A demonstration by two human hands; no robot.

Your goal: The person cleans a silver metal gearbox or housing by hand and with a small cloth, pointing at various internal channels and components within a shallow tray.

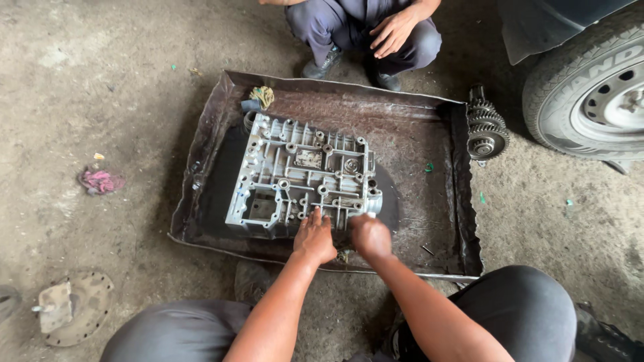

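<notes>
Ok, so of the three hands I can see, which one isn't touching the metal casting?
The other person's hand, hanging between the knees beyond the tray. The left hand and right hand both rest on the casting's near edge.

— What colour is the metal casting (302, 177)?
— Silver-grey, in a rusty brown tray (429, 127).
— And the rag (99, 181)?
— Pink, on the grey-brown floor (100, 80), far from the black tyre (557, 94).
</notes>
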